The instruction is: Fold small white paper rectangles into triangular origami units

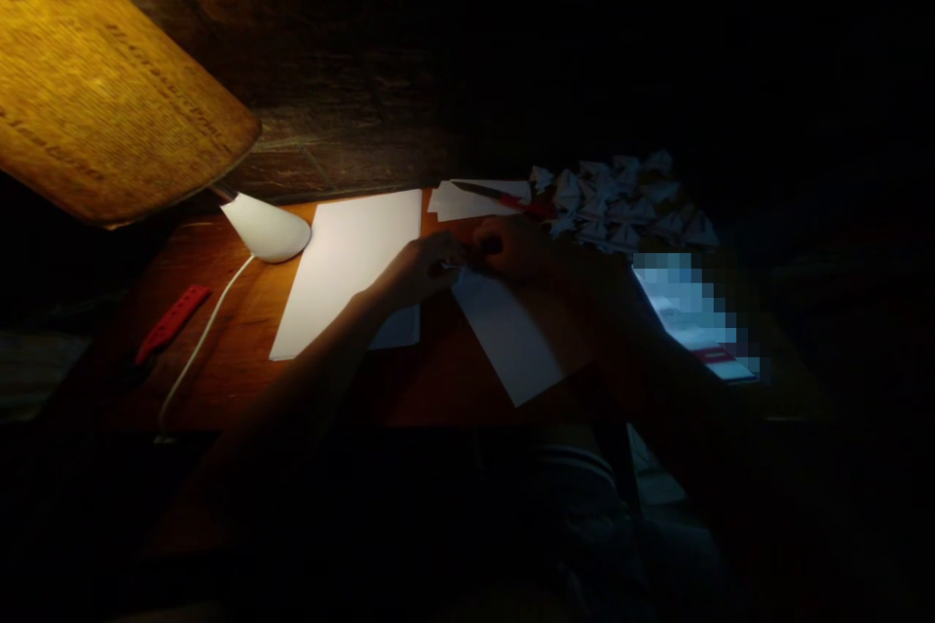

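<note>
My left hand (430,265) reaches over the table with its fingers pinched together, and a small white bit of paper (451,265) shows at their tips. Close beside it, my right hand (511,248) is curled closed with its knuckles up. Shadow hides what its fingers hold. A white sheet of paper (504,331) lies at a slant just below both hands, its upper end by the fingers. Left of it, partly behind my left forearm, is a stack of white paper (357,253).
Scissors (511,201) with red handles lie on paper slips (457,202). Several folded white paper pieces (620,204) are heaped at the back right. A lit screen (676,302), partly pixelated, sits at right. At left stand a lamp (267,232) with a cord and a red tool (173,321).
</note>
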`<state>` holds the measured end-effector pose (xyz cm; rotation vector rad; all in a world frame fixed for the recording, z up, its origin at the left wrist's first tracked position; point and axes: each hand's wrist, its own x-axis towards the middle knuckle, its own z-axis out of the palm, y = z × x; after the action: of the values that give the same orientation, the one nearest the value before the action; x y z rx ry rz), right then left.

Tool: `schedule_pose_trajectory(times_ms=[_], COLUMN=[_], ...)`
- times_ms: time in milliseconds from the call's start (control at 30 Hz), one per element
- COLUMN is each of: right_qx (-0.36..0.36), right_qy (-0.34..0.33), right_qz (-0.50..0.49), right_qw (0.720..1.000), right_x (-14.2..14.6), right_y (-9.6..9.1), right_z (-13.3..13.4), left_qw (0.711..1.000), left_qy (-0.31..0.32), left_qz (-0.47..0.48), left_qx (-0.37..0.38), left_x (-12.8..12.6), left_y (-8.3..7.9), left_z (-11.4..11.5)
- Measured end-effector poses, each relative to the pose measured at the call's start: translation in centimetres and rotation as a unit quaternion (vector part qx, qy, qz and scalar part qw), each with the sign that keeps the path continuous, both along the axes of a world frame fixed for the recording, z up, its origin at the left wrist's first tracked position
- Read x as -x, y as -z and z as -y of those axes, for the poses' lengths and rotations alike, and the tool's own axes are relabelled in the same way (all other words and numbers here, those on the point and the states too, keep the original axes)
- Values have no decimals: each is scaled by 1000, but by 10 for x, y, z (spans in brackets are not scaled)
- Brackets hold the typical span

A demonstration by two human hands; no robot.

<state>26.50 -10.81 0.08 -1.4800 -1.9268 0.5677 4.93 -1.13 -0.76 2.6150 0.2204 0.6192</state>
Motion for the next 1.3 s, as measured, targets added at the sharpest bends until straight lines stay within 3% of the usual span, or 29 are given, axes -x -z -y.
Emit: schedule_pose_trajectory(times_ms=[300, 467, 567, 667, 800, 1000, 1100, 1233, 1300], right_qx=[25, 39, 39, 85, 169, 210, 192, 95, 72], right_qy=[-25, -20, 20, 44, 26, 16, 40, 131, 143], right_qz=[20, 126, 209, 260, 295, 282, 253, 234, 227], right_qw=[999, 991, 977, 961, 940, 936, 947, 959, 961], right_x=[-5, -2, 4, 11, 16, 21, 20, 17, 18], right_y=[-4, -21, -37, -52, -62, -64, -62, -57, -56], right_z=[-1, 6, 17, 26, 31, 33, 34, 32, 31], left_qw=[1000, 1000, 1000, 999, 998, 998, 999, 999, 999], left_qy=[13, -3, -8, -12, -17, -22, -16, -21, -21], left_qz=[2, -14, -21, -28, -49, -57, -39, -30, -33], left_qx=[-4, -4, -13, -17, -26, -13, -13, -14, -16], left_x=[-3, -2, -2, -3, -3, 0, -1, -3, -3], left_y=[-5, -12, -11, -3, 6, 3, 2, 5, 6], left_z=[4, 9, 9, 4, -3, 0, 1, 0, -1])
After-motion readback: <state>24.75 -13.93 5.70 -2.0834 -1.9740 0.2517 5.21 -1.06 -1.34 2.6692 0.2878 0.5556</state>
